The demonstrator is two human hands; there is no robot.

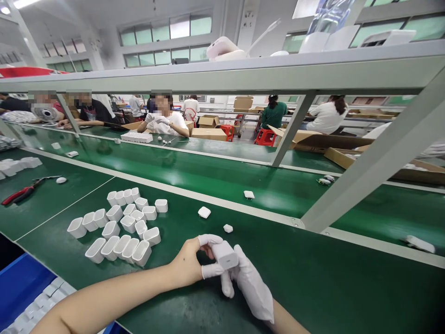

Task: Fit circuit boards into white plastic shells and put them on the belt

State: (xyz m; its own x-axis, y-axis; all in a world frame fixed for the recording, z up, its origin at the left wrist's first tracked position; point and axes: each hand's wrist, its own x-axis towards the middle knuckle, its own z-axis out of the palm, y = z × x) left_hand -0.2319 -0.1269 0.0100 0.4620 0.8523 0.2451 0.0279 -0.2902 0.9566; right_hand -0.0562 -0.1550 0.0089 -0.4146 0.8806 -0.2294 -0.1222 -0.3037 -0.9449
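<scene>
Between my two hands is a white charger plug (pixel 225 256), with a small slot on the end that faces me. My left hand (pixel 198 260), with white finger cots on its fingertips, grips it from the left with thumb and fingers. On the right, my right hand (pixel 248 280) in a white glove closes on the charger's other side. Just beyond the hands lie a small white part (pixel 228 228) and a white square piece (pixel 204 212). Left of my hands, several open white plastic housings (pixel 121 246) stand in loose rows on the green bench (pixel 181 297).
A blue bin (pixel 24 283) of white parts sits at lower left. Red-handled pliers (pixel 21 195) lie farther left. The green conveyor belt (pixel 194 171) beyond carries scattered white pieces. A slanted metal post (pixel 375 130) and overhead shelf (pixel 208 79) frame the bench. Several people work beyond.
</scene>
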